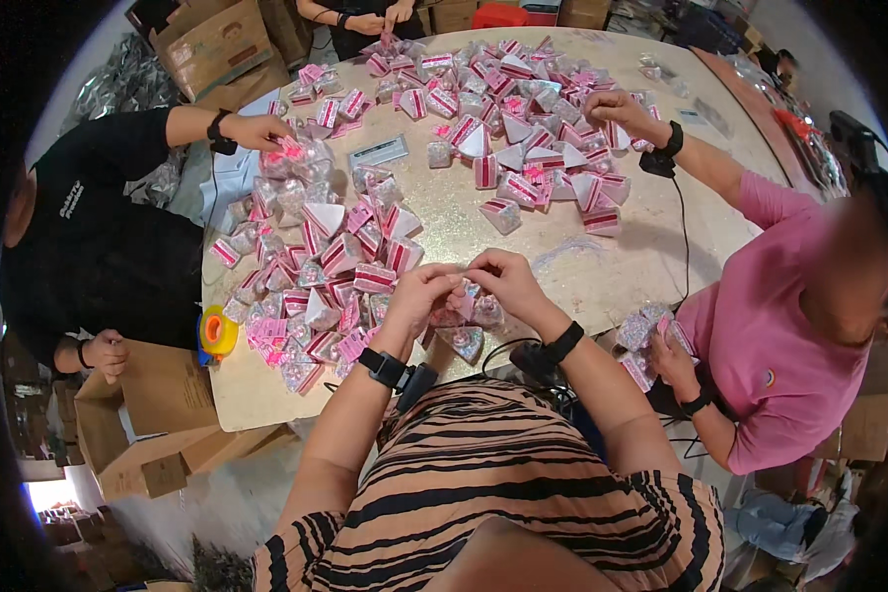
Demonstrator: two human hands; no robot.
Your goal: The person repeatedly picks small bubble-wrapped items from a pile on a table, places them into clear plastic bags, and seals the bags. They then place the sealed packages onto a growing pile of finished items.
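Near the table's front edge, my left hand [432,298] and my right hand [509,284] meet with fingertips pinched together. Between and just below them hangs a clear plastic bag [485,312] with small shiny, pinkish contents; my fingers seem to grip its top edge, and they partly hide it. Under my hands, a small packet [462,342] lies at the table edge. A heap of similar clear packets with pink-and-white striped cards [340,255] spreads close to my left hand. Both my wrists wear black straps with small devices.
More packets [538,158] cover the far half of the table [464,222]. At left, a co-worker's hand [257,131] touches bags; a tape dispenser [217,333] and open carton [148,414] are nearby. A pink-sleeved co-worker holds packets [651,340] at right. A black cable [685,237] crosses the right edge.
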